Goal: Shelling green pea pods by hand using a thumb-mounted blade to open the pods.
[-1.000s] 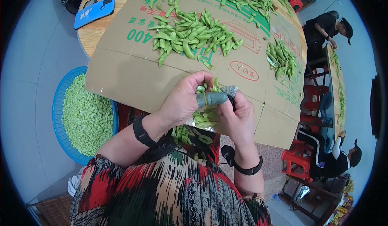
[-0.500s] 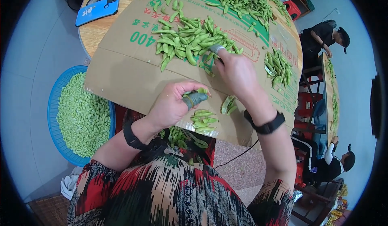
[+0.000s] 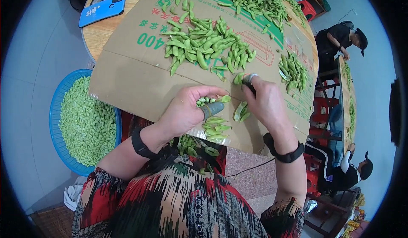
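Observation:
Soybean pods (image 3: 208, 42) lie in a loose pile on a flat cardboard sheet (image 3: 127, 74). In front of that pile my left hand (image 3: 185, 108) is closed around several shelled green beans (image 3: 206, 100), with an opened pod (image 3: 225, 98) sticking out by its fingertips. A grey-green wrap (image 3: 211, 109) covers one of its fingers. To the right, my right hand (image 3: 268, 102) pinches a single soybean pod (image 3: 239, 79) between covered fingertips. Opened pods (image 3: 216, 128) rest just below my left hand, and two more (image 3: 241, 111) lie between the hands.
A blue basket (image 3: 55, 123) full of shelled beans stands left of the table. At the table's far left lies a blue phone (image 3: 102, 11). A larger pod heap (image 3: 255, 0) covers the back, a smaller one (image 3: 293, 71) the right. Two people sit at another table (image 3: 349, 97).
My right hand has come back from the pile toward me and to the right, bringing a pod. My left hand has opened slightly, showing the beans in it.

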`<state>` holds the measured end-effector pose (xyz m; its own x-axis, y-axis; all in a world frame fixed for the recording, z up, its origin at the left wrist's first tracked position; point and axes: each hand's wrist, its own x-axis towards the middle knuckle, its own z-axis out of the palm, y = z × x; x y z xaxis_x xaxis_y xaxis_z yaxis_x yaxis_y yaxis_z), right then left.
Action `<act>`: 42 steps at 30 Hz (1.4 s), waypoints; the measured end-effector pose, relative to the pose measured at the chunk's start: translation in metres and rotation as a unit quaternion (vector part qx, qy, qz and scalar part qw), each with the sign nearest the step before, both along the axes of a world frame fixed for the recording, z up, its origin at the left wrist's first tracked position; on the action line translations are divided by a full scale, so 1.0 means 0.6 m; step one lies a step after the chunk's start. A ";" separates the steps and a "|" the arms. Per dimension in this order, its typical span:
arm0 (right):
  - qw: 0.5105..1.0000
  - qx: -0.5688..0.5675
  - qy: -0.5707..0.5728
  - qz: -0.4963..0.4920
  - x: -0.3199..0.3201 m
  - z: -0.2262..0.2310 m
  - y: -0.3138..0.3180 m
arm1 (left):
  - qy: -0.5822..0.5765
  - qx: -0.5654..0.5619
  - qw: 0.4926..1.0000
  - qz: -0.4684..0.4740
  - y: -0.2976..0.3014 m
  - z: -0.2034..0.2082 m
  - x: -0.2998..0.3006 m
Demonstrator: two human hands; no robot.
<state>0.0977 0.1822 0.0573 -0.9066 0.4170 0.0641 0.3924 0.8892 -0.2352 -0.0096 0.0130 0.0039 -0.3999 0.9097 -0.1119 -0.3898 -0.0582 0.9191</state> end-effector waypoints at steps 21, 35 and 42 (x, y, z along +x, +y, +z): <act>0.593 -0.781 0.174 -0.090 0.053 -0.011 -0.113 | -0.248 0.107 0.961 -0.061 0.005 -0.002 0.009; 0.755 -0.633 0.150 -0.088 0.057 -0.025 -0.119 | -0.042 0.086 0.995 0.041 0.006 -0.002 0.015; 0.519 -0.841 0.118 -0.094 0.058 -0.014 -0.118 | -0.161 0.108 0.978 -0.072 0.000 -0.006 0.000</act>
<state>0.1327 0.1114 0.0487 -0.8899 0.1429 -0.4333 0.2179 -0.7013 -0.6788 -0.0094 0.0133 0.0003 -0.2412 0.9704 -0.0087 -0.6751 -0.1613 0.7199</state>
